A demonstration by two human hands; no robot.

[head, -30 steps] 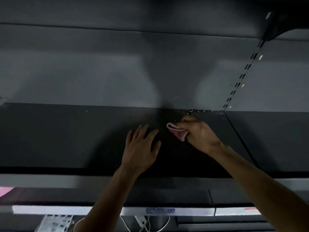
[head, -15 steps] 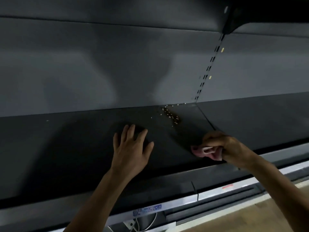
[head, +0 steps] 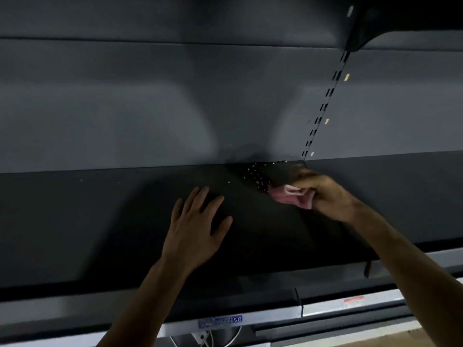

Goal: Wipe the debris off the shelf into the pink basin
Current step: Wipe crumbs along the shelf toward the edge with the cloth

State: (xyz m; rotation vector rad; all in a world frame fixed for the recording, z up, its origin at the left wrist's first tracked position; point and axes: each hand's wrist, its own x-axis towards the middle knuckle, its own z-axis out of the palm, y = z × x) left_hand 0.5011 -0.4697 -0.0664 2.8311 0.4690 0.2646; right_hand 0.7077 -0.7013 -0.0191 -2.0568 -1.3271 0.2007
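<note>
Wiping stage, early. Entry by item:

- Shelf [head: 100, 221]: dark, flat, w/ gray back panel [head: 150, 108] behind.
- Debris [head: 255, 175]: pale crumbs in 1 cluster at the shelf's back edge, near the slotted upright [head: 323, 108]. A few strays lie further left. None looks cleared.
- Cloth [head: 290, 196]: pink, bunched, on the shelf just right of the cluster, leading edge touching the nearest crumbs.
- Right hand [head: 325, 194]: grip closed round the cloth, knuckles up.
- Left hand [head: 198, 229]: grip wide, holding nothing. Fingers are spread flat on the shelf, left of the cluster and apart from it.
- Pink basin: not in view, so position can't be told.
- Price rail [head: 220, 321]: runs below the shelf's front edge.

Status (est.): approx. 0 done. Cloth is placed for a pass, but the crumbs sit at the rear. Left to do: draw the cluster and strays to the front edge, get the basin under that edge, sweep all in.
</note>
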